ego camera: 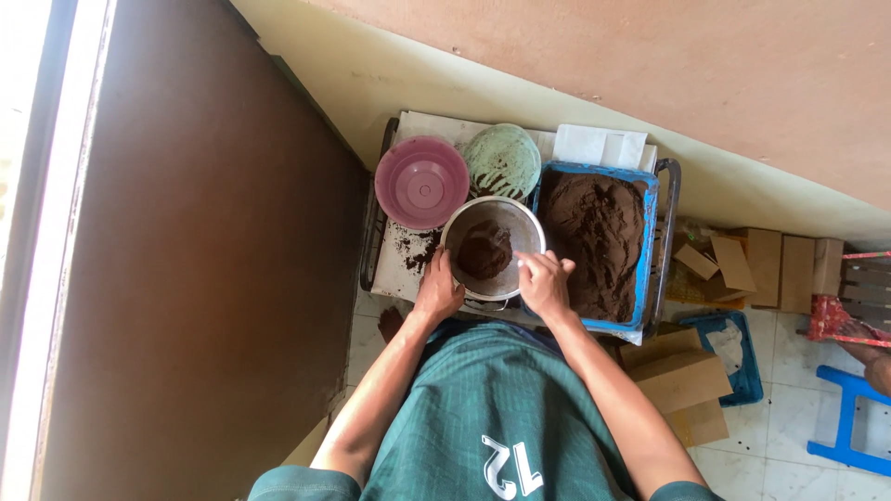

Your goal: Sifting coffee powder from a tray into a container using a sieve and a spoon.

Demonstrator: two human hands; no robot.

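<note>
Tiled floor (pixel 789 436), cream and pink wall far side, big brown door panel (pixel 204 278) on the left. Small counter (pixel 394 269) against the wall, covered with white paper. On it: metal sieve bowl (pixel 492 246) at centre-near, lump of dark brown powder (pixel 484 250) inside. Left hand (pixel 438 289) has its grip closed on the bowl's near-left rim. Right hand (pixel 545 283) grips the near-right rim, fingers curled over the edge. Blue tray (pixel 650 250) just right of the bowl, touching it, heaped with the same brown powder. Pink plastic bowl (pixel 422 183) far-left of the sieve, upturned; green bowl (pixel 502 160) beside it, far of the sieve, smeared with powder. Spilled powder on the paper left of the sieve. Folded white sheets (pixel 601 146) at far right edge. Cardboard boxes (pixel 682 385) on the floor to the right, second blue tray (pixel 738 357) among them, blue stool (pixel 849 422) far right. Person wears green shirt.
</note>
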